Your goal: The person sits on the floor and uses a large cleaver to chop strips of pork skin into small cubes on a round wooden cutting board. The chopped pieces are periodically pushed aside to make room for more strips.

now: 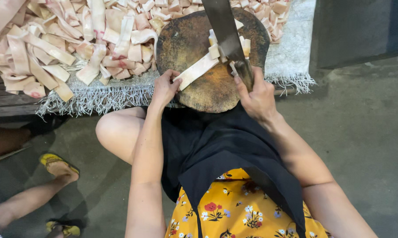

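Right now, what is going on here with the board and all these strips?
A seated person is cutting pale strips on a round dark board that rests at their knees. The left hand holds one long strip flat on the board. The right hand grips a cleaver, whose blade lies across the strip's far end. A few cut pieces lie beside the blade. Behind the board, a big pile of strips covers a fringed mat. Another person's sandalled feet show at the lower left.
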